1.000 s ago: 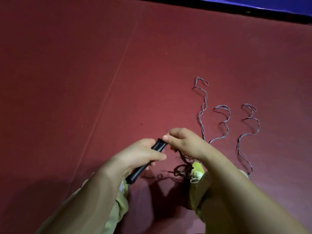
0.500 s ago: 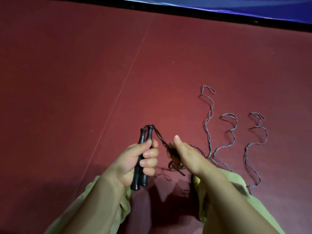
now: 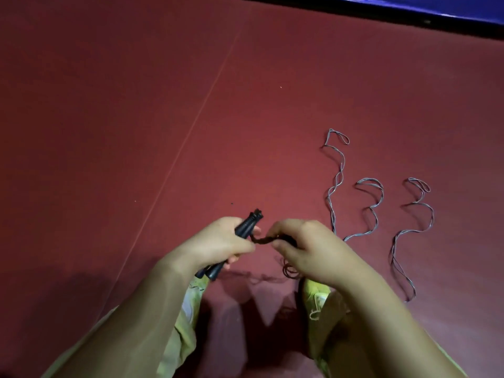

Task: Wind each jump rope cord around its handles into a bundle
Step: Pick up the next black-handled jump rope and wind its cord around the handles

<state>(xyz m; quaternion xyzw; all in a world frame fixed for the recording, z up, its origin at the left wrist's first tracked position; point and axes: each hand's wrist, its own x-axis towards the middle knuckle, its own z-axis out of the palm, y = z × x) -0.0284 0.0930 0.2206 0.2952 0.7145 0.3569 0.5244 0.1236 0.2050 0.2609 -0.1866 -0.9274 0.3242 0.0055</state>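
Observation:
My left hand [image 3: 218, 242] grips two black jump rope handles [image 3: 246, 225] held side by side, their tips pointing up and to the right. A dark brown cord [image 3: 263, 239] runs from the handles across to my right hand [image 3: 305, 246], which pinches it between thumb and fingers. More of that cord hangs in small loops [image 3: 290, 271] below my right hand. Both hands hover just above the red floor, close together.
Three grey jump rope cords lie in wavy lines on the red mat [image 3: 136, 118] to the right: one [image 3: 336, 181], a second [image 3: 372, 208] and a third [image 3: 409, 236]. A seam [image 3: 191, 129] crosses the mat diagonally. My yellow-green trouser legs [image 3: 188, 323] and shoes are below. A blue mat edge [image 3: 436, 6] lies far back.
My left hand has tilted the handles from upright to leaning right. My right hand has risen and carried the brown cord up beside the handles.

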